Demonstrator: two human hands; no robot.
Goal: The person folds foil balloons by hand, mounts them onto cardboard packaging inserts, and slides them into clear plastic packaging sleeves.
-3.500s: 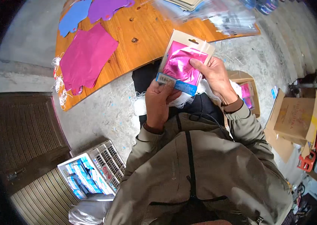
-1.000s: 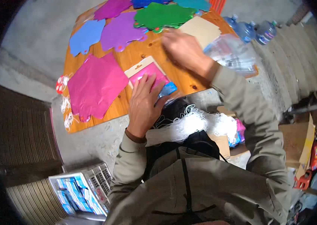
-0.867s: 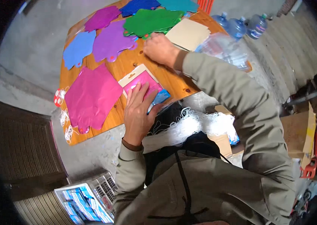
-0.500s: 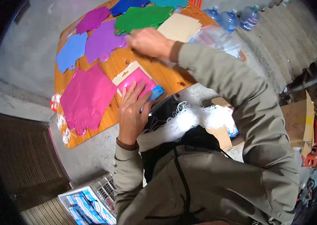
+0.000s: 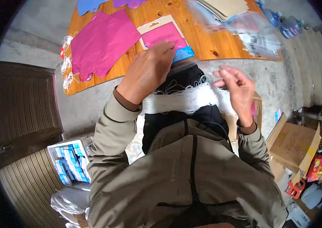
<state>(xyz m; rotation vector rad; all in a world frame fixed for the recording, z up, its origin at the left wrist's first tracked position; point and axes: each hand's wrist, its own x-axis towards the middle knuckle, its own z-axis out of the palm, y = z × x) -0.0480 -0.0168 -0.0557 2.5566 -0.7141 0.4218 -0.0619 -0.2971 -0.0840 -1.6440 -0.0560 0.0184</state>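
A flat pink packet [image 5: 161, 35] with a cream card header and a blue label lies near the table's front edge. My left hand [image 5: 149, 70] reaches over its lower left part, fingers bent together against it and thumb hidden. Over my lap stretches a bundle of white string [image 5: 180, 102], with loose loops along its upper edge. My right hand [image 5: 239, 91] is raised just right of these loops. Its thumb and fingers are curled but apart, and no held thing shows between them. Left of the packet lie magenta star-edged sheets [image 5: 102, 41].
Small white string coils [image 5: 66, 64] hang at the wooden table's [image 5: 202, 45] left edge. Clear plastic bags [image 5: 258, 38] and cream cards [image 5: 227, 7] lie at its right. Water bottles [image 5: 291, 27] stand beyond. A crate of blue-white packs [image 5: 71, 161] and a cardboard box [image 5: 294, 144] flank me.
My right hand has come back from the purple and green sheets to beside the white string. My left hand's spread fingers have drawn together on the packet. The view has tilted downward.
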